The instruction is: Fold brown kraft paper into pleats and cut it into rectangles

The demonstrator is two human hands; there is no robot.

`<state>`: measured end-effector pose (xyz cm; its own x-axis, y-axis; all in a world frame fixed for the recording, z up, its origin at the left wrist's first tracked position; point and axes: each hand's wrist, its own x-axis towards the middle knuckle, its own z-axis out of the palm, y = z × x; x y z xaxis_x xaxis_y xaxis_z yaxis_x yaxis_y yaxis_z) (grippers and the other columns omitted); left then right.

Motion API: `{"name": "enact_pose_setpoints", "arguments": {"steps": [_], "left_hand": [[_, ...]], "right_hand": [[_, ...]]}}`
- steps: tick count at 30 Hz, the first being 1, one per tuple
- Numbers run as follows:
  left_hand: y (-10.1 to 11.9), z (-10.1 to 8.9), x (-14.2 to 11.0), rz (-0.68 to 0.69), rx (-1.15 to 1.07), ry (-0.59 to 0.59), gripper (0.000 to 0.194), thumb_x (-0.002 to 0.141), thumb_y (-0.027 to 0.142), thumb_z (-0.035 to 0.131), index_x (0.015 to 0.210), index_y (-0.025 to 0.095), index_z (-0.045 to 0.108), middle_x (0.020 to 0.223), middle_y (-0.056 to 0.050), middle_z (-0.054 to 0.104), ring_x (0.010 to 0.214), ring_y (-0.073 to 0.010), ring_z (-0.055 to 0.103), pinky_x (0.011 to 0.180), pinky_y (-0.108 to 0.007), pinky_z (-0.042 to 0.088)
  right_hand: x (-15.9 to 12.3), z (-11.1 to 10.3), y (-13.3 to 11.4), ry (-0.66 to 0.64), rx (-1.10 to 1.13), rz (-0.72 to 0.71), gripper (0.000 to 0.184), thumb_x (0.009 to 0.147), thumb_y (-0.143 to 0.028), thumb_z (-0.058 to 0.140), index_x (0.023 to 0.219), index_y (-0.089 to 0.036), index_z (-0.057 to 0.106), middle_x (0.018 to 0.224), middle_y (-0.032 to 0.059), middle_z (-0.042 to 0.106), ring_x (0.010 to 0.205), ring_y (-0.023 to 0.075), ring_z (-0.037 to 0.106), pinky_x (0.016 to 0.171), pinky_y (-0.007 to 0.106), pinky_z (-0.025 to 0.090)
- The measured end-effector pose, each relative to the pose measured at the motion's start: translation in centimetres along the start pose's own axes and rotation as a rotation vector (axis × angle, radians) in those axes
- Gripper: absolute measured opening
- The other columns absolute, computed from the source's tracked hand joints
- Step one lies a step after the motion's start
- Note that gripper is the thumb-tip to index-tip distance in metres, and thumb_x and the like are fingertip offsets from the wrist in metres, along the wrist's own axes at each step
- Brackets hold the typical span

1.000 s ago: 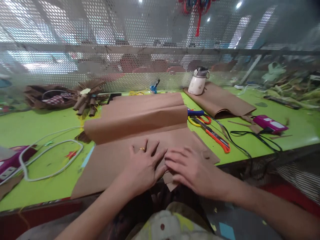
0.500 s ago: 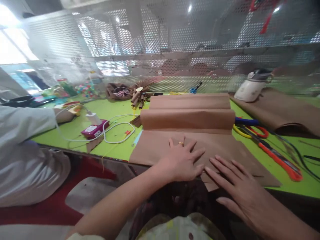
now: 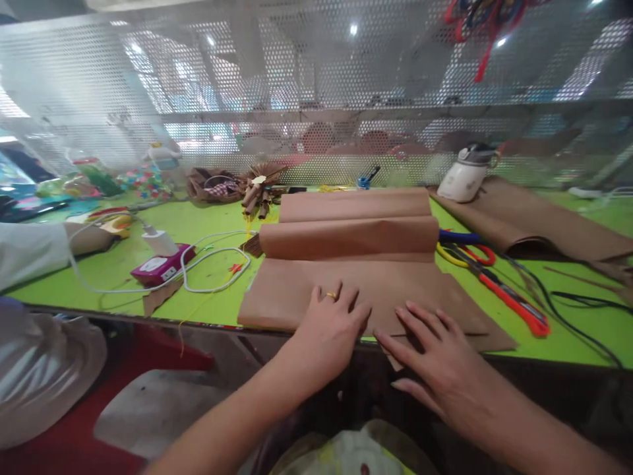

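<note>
Angled inward, the left hand (image 3: 330, 328) and right hand (image 3: 442, 363) lie palm-down on brown paper (image 3: 277, 290) — fingers spread.

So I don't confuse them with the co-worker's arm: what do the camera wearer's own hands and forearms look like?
The left hand is ungloved, with a gold-coloured ring on one finger. The right hand is ungloved too, with no ring showing. Both forearms are bare where visible, with nothing worn on them.

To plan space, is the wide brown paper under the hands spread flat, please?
Partly: the wide brown paper lies flat in front, but its middle bulges upward.
</note>
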<state>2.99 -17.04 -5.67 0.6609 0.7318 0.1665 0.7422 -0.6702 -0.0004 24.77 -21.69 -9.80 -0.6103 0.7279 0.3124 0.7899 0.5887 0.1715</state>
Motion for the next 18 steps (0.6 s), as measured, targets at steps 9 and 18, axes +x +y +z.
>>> {"name": "enact_pose_setpoints", "arguments": {"steps": [9,18], "left_hand": [[0.6,1.2,-5.0,-0.028,0.044,0.106,0.049,0.091,0.048,0.044,0.129,0.019,0.052,0.139,-0.012,0.048,0.131,-0.0361,0.037,0.105,-0.059,0.03],[-3.2,1.0,-9.4,0.009,0.247,0.221,0.067,0.085,0.059,0.047,0.133,0.011,0.046,0.137,-0.019,0.049,0.129,-0.0373,0.041,0.101,-0.053,0.041]], "right_hand": [[0.4,-1.5,-0.3,-0.074,0.072,0.063,0.063,0.079,-0.049,0.064,0.137,-0.034,0.044,0.14,0.0172,0.045,0.13,0.039,0.037,0.096,0.062,0.036],[-3.7,-1.2,2.1,-0.047,0.042,0.088,0.068,0.086,-0.046,0.054,0.143,-0.016,0.034,0.148,0.0169,0.035,0.138,0.0323,0.028,0.105,0.056,0.034]]}}
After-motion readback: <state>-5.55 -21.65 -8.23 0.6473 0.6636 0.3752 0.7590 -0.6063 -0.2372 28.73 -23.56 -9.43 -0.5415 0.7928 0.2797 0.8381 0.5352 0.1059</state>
